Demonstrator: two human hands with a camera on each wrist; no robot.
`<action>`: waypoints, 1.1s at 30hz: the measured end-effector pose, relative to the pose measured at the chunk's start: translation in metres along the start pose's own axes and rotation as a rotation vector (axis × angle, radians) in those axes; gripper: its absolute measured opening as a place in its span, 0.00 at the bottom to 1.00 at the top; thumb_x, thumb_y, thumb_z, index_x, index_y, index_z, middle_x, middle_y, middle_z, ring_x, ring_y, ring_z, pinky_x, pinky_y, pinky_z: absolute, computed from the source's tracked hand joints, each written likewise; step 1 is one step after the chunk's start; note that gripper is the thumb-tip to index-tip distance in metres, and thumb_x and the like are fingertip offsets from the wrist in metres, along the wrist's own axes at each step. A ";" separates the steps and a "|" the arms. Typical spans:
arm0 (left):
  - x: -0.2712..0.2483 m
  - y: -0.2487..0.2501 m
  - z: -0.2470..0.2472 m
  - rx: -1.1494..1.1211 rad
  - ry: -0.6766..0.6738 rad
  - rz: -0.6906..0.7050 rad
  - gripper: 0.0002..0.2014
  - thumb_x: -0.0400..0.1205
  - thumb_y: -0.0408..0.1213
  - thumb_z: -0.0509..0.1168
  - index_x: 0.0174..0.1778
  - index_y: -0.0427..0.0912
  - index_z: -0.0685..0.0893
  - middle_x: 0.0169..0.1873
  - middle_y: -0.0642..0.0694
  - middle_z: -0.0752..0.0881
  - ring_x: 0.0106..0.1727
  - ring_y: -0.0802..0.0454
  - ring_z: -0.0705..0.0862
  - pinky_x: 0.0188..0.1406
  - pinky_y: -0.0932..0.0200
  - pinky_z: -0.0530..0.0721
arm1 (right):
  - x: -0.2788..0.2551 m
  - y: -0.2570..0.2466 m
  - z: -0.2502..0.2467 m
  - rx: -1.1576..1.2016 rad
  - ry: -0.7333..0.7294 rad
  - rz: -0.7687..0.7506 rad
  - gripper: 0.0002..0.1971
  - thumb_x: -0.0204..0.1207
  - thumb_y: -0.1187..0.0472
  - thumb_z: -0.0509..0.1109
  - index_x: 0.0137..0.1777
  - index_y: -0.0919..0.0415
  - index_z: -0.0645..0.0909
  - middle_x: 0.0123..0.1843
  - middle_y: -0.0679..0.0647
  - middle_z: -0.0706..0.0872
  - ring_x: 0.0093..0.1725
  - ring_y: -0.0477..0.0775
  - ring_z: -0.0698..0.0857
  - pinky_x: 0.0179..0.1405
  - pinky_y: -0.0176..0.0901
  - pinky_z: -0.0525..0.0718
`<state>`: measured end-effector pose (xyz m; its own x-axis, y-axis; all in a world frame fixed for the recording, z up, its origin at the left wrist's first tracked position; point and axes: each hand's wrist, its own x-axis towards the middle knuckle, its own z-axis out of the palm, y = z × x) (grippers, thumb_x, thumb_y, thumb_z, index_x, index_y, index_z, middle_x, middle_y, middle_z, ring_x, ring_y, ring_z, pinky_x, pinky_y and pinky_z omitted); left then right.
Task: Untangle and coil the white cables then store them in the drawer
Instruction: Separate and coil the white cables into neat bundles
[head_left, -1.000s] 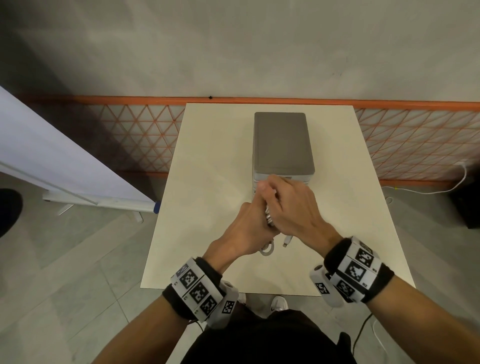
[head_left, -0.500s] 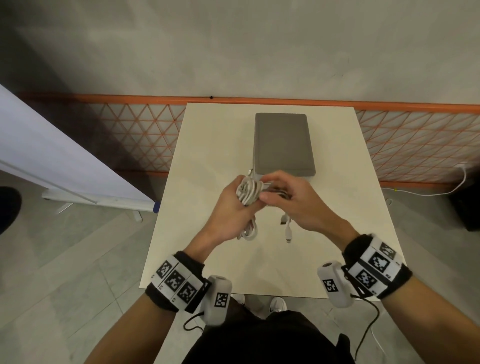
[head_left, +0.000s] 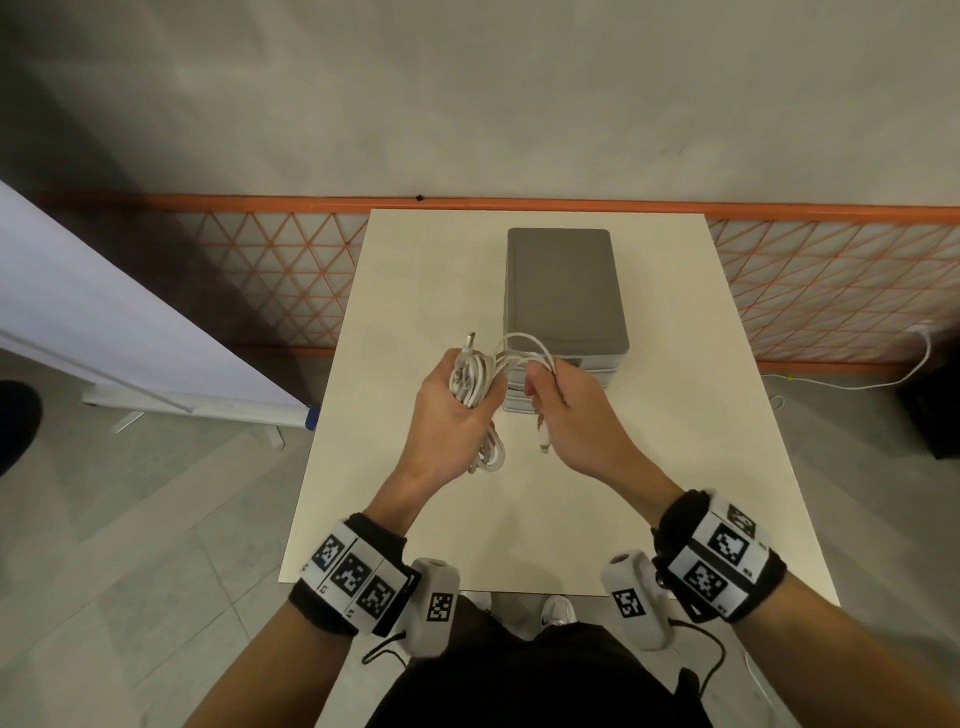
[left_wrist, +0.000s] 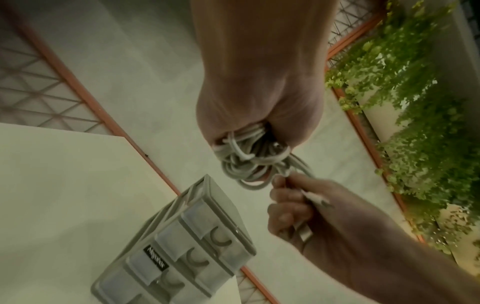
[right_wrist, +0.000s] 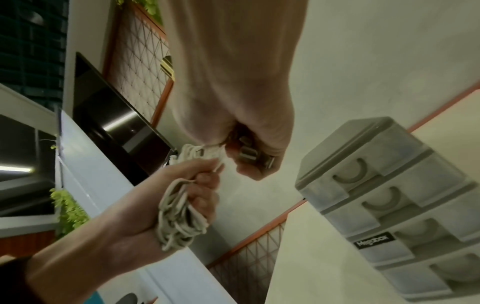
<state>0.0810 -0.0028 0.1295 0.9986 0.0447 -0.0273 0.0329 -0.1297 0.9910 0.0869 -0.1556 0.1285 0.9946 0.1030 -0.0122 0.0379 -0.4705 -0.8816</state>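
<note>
A tangled bundle of white cables (head_left: 472, 382) (left_wrist: 249, 164) (right_wrist: 179, 216) is gripped in my left hand (head_left: 460, 410), raised above the table. One loop hangs below the fist, and a plug end sticks up above it. My right hand (head_left: 561, 410) pinches a strand leading out of the bundle, with a plug end (head_left: 543, 447) dangling beneath. Just behind both hands stands the grey drawer unit (head_left: 566, 291) (right_wrist: 376, 185), with all its drawers closed.
The cream table (head_left: 426, 530) carries only the drawer unit. An orange lattice fence (head_left: 270, 270) runs behind it. A white board on a stand (head_left: 130, 343) leans at the left. A white wire (head_left: 883, 382) lies on the floor at right.
Both hands lifted the bundle off the table and drew apart. The left hand moved left with the bundle while the right pulled a strand out to the right.
</note>
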 end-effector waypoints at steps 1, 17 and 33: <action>-0.002 -0.001 0.002 0.002 -0.005 -0.015 0.07 0.81 0.39 0.73 0.47 0.43 0.81 0.31 0.51 0.83 0.31 0.51 0.80 0.35 0.45 0.83 | 0.000 -0.004 0.003 -0.039 0.000 -0.018 0.17 0.90 0.55 0.54 0.42 0.58 0.78 0.31 0.49 0.79 0.30 0.49 0.79 0.37 0.49 0.79; -0.007 0.003 0.019 -0.341 0.095 -0.389 0.11 0.74 0.39 0.78 0.34 0.38 0.84 0.29 0.41 0.85 0.34 0.46 0.86 0.35 0.55 0.85 | -0.024 -0.023 0.017 -0.448 -0.326 -0.260 0.13 0.84 0.65 0.52 0.59 0.68 0.76 0.55 0.60 0.76 0.48 0.54 0.75 0.51 0.48 0.79; -0.013 0.006 0.030 -0.325 0.156 -0.272 0.07 0.80 0.37 0.75 0.36 0.41 0.87 0.31 0.46 0.89 0.37 0.50 0.89 0.42 0.53 0.89 | -0.023 -0.021 0.002 0.400 -0.464 0.232 0.33 0.69 0.77 0.75 0.70 0.52 0.71 0.58 0.51 0.89 0.58 0.51 0.88 0.58 0.43 0.88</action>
<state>0.0697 -0.0339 0.1317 0.9363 0.1863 -0.2976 0.2544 0.2242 0.9408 0.0626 -0.1461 0.1461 0.8242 0.4474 -0.3472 -0.3009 -0.1735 -0.9378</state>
